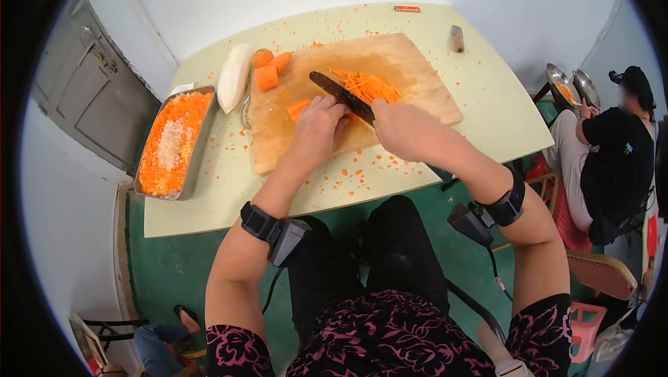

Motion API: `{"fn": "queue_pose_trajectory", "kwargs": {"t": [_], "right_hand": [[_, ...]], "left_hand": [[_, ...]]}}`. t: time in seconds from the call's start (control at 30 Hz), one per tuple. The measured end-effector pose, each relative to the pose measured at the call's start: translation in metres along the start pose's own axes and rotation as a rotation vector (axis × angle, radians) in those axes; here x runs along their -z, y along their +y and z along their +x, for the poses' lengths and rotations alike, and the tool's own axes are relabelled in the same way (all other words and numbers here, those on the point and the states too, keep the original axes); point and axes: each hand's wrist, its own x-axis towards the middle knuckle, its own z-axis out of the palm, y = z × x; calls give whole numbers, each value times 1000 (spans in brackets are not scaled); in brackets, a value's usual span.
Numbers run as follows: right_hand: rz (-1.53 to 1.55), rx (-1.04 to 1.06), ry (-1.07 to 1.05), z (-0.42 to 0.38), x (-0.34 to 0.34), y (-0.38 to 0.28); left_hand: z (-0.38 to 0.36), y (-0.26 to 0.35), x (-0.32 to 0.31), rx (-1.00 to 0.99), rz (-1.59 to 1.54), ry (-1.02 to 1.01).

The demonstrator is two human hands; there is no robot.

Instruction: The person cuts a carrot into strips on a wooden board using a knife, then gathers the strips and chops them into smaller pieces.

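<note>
My right hand [407, 128] is closed round the handle of a dark-bladed kitchen knife [341, 94], which lies slantwise over the wooden cutting board [424, 77]. My left hand [321, 126] presses with curled fingers on a piece of carrot [298, 110] just left of the blade. Part of that carrot is hidden under my fingers. Beyond the knife lies a heap of thin carrot strips [372, 88]. Larger carrot chunks [266, 77] rest at the board's far left corner. A peeled white radish [234, 77] lies beside the board on the left.
A metal tray [197, 161] of chopped carrot with a pale heap on top stands at the table's left. Carrot bits dot the pale table [487, 105]. A red lighter-like object [407, 9] lies at the back. To the right, a seated person [619, 147] handles a pan [559, 84].
</note>
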Motion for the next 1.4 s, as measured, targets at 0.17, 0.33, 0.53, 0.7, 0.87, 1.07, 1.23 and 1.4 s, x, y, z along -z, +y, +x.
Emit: {"fn": "queue_pose_trajectory", "kwargs": {"t": [0.17,0.33,0.53,0.7,0.87,1.07,1.23,1.4], "right_hand": [[128,-137,-121,25,6,-14],[193,-277,-104,34,12,-10],[-44,-96,15,11,-3,-7],[-59,-74,18,0,0,-12],[-57,-54,21,-4,2,-16],[3,-100,-65,6,4,-6],[135,-172,-170,21,17,-8],[144,-113,-107,43,3,-11]], "left_hand": [[0,1,2,-3,-23,21],[-3,-5,-4,4,-8,37],[-3,1,1,10,-33,50],[-4,0,-1,-5,-40,60],[-3,-1,-1,-3,-46,58],[-2,-2,0,-16,-48,58],[-3,-2,-4,1,-49,78],[-3,-2,-1,15,-23,40]]}}
